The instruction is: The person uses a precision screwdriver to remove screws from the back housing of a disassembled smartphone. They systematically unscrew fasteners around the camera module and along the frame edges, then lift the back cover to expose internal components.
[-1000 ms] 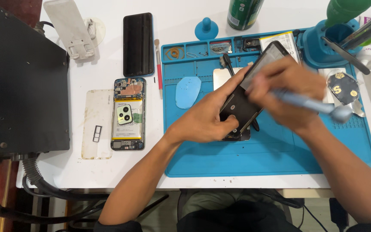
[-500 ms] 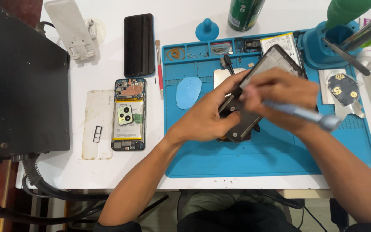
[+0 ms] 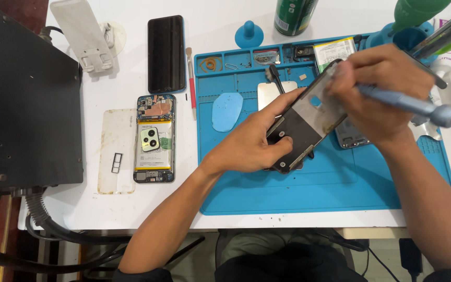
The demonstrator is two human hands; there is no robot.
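White worktop, blue mat point(image 3: 309, 193) at its right edge. Left hand point(image 3: 254, 143) clamped round dark phone frame point(image 3: 304, 122), tilted above mat's middle. Right hand point(image 3: 379, 91) pinching grey-blue screwdriver point(image 3: 413, 106) onto frame's upper end.

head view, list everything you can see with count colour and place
work mat: 1, blue, right half of the table
opened phone frame: 1, black and grey, held tilted over the mat
screwdriver: 1, blue-grey, in the right hand
opened phone with battery: 1, back off, left of the mat
black phone: 1, screen up, far side of the table
clear back cover: 1, left of the opened phone
brush: 1, red handle, beside the mat's left edge
oval pick: 1, light blue, on the mat
black box: 1, far left
left hand: grips the frame
right hand: grips the screwdriver
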